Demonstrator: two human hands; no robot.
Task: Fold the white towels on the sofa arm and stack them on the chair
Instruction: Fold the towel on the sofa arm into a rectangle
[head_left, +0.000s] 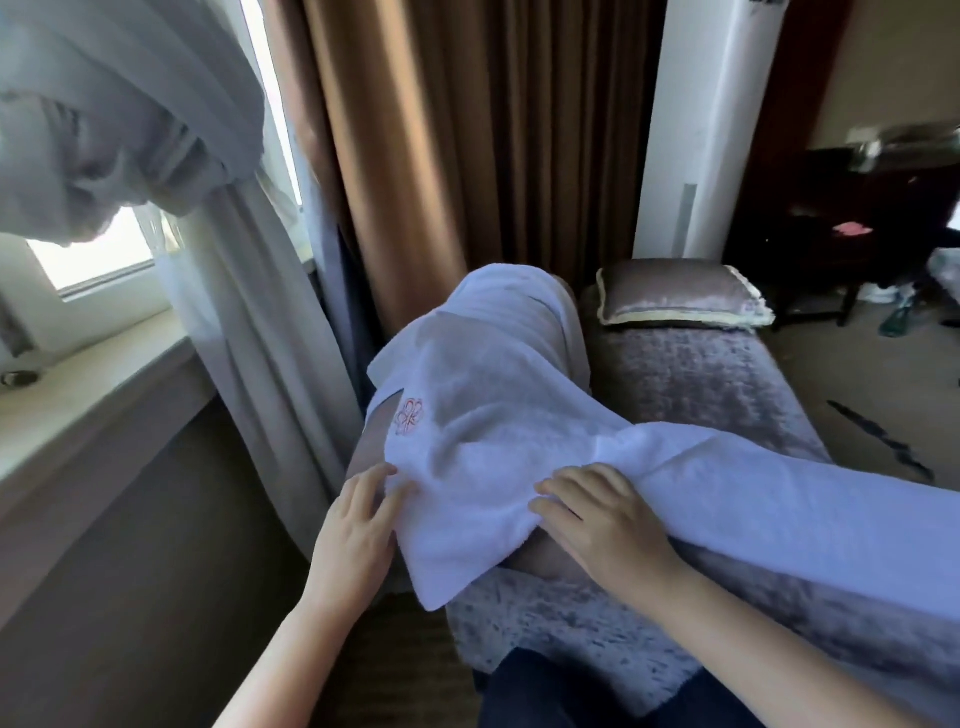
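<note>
A white towel (498, 415) lies draped over the sofa arm (574, 332) at the centre of the view, running from about 12 o'clock down toward 6, with one long end trailing off to 3 o'clock across the sofa seat (701, 395). A red embroidered logo (409, 415) sits near the towel's edge at 9 o'clock. A second layer of white cloth shows at the far end of the arm, though whether it is another towel or a fold of the same one cannot be told.

The left hand (358, 535) rests at 7 o'clock, fingers spread wide and flat, its fingertips touching the towel's near left edge; it grips nothing. The right hand (602, 519) lies at 5 o'clock, palm down and open on the towel, fingers loosely spread, pressing the cloth against the arm rather than pinching it. A corner of the towel hangs down between the two hands.

A grey cushion (680, 293) leans at the far end of the seat, at 1 o'clock. Brown curtains (467, 130) hang behind at 12 o'clock, a pale sheer curtain (244, 291) at 10 o'clock beside the window sill (88, 384). A dark desk (852, 228) stands at 2 o'clock. The chair is not identifiable here.
</note>
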